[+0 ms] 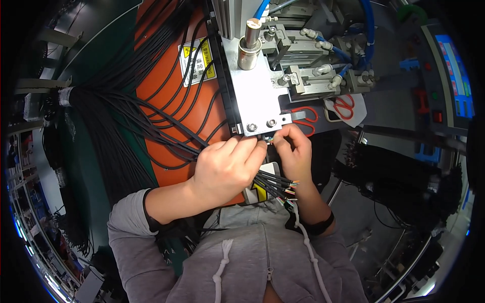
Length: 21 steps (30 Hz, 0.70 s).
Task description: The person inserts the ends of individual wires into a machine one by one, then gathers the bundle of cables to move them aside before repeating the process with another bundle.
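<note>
Left hand point(227, 166), right hand point(295, 151), fingertips pinched together

An orange mat point(166, 91) covers the bench, with dark green bench top point(96, 55) showing at its nine o'clock side. Black cables point(126, 116) (a thick bundle, fanning toward three o'clock) lie across the mat, over a yellow-and-white warning label point(194, 60) at twelve o'clock. Red-handled scissors point(307, 121) lie at three o'clock.

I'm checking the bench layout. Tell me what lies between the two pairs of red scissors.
In the head view, only a strip of dark bench shows between the left scissors and the right scissors, which lie on a white sheet.
</note>
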Available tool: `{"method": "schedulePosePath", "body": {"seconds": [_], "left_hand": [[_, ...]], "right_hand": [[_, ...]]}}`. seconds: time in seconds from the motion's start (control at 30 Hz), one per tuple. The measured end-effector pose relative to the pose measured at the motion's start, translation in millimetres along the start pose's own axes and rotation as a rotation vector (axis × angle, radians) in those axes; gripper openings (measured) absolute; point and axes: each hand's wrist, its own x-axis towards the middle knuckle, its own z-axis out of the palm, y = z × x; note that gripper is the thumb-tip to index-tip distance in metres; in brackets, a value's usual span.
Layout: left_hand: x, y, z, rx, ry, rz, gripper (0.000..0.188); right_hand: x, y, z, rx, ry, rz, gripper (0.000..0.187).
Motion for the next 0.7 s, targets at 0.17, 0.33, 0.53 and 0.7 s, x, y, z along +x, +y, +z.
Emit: {"method": "schedulePosePath", "body": {"seconds": [0.17,0.33,0.53,0.7], "left_hand": [[-4,10,-14,0.026,-0.128,-0.081,0.022],[-9,13,-16,0.164,-0.256,-0.167,0.018],[8,2,-19,-0.108,-0.055,-0.057,0.020],[8,3,-16,-0.328,0.184,0.076,0.021]], "right_hand": [[-2,-5,-1,-0.208,0.032,-0.084,0.006],[3,-11,-30,-0.188,-0.170,-0.357,0.013],[-6,-30,-51,-0.062,-0.408,-0.574,0.017],[-10,-44,-31,-0.053,-0.218,-0.452,0.017]]}}
